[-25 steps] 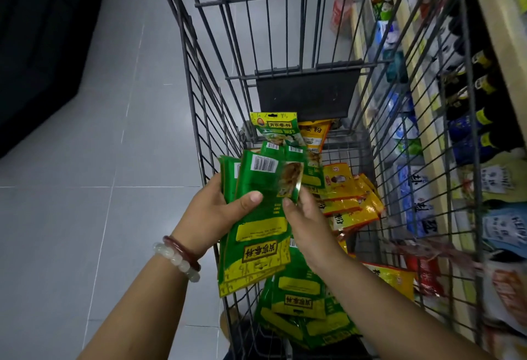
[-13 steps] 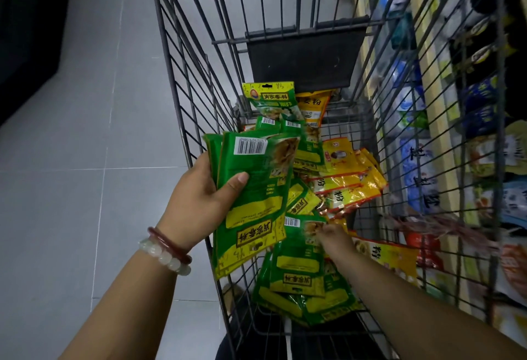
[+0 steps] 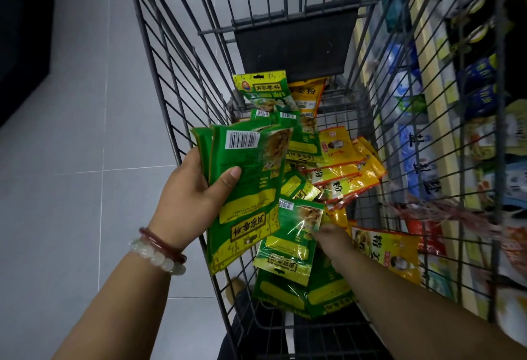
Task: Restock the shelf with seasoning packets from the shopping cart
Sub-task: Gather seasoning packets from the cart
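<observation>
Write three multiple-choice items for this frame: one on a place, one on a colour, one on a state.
1. Where is the right hand?
A. down in the shopping cart
B. on the shelf
C. on the floor

2. What colour are the seasoning packets held by the left hand?
A. red
B. green
C. blue

3. What is the left hand doing?
A. hanging idle
B. pushing the cart
C. gripping a stack of packets

Key: A, it reaches a green packet lying in the cart; B, green with yellow panels; C, the thumb clamps the stack.
</observation>
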